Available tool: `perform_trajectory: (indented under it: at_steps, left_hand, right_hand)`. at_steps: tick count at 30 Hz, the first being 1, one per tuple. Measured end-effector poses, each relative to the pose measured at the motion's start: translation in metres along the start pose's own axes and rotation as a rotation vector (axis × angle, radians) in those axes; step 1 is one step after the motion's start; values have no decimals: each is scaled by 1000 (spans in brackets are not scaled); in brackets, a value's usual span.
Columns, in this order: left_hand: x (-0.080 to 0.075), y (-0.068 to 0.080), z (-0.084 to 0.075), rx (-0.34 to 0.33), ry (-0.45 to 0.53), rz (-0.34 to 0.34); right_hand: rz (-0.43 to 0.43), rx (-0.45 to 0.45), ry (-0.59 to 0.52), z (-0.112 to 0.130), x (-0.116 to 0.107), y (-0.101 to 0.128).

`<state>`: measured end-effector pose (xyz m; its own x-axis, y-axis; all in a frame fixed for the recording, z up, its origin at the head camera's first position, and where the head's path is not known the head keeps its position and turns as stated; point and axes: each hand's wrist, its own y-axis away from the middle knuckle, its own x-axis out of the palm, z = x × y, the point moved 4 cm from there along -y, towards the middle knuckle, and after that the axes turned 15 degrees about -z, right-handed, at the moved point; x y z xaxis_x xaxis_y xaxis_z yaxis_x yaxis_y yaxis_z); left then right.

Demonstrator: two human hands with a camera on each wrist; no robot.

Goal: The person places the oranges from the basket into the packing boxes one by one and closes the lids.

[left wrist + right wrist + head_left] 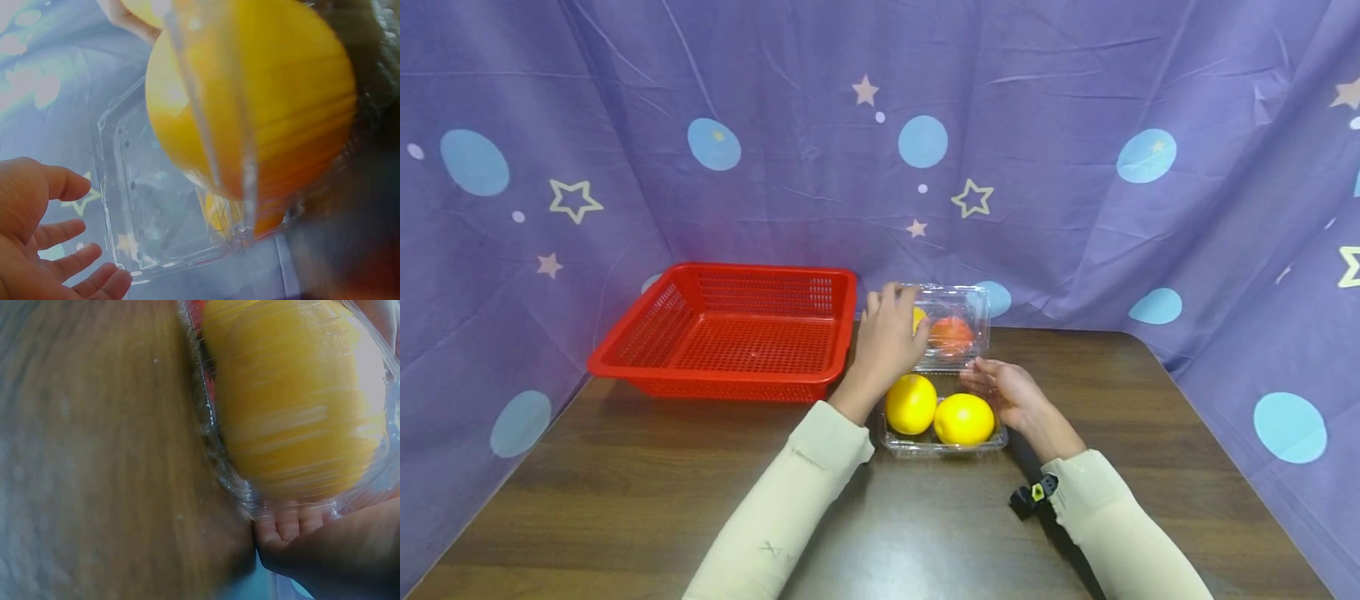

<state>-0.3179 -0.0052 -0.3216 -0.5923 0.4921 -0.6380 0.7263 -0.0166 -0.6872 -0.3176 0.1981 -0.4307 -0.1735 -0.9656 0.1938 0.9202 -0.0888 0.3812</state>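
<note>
Here, relaxed hands touch a clear box (943,367) on the wooden table (625,492), purple curtain (775,100) behind.

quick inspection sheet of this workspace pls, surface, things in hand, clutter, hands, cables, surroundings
surface: dark wooden table, bare at the front.
job's things: clear plastic clamshell box, lid up; two yellow fruits in the tray; an orange-red fruit shows through the lid.
clutter: empty red basket, left of the box.
grippers: left hand at the lid's left edge, fingers relaxed in the wrist view; right hand against the box's right side, hold unclear.
cables: nothing seen; small black device at the right wrist.
surroundings: purple curtain with stars and blue dots.
</note>
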Motion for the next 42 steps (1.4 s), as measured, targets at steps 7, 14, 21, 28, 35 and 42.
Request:
perform_trajectory:
  at_steps: [7,14,21,28,35,42]
  left_hand:
    - [4,-8,12,-127,48,-53]
    - [6,-10,20,-224,142,-35]
    - [4,-8,19,-212,175,-44]
    - [-1,-4,18,-219,187,-64]
    - [-5,-2,21,-210,203,-123]
    - [-14,-2,20,-195,205,-180]
  right_hand:
    - [16,-11,2,-1,-1,-1]
    - [-13,-2,-7,-1,-1,-1]
    - [11,2,-26,0,0,0]
    - [-3,1,-20,0,-1,-1]
    - [7,-11,-17,-1,-1,0]
    - [-21,-10,12,4,-1,1]
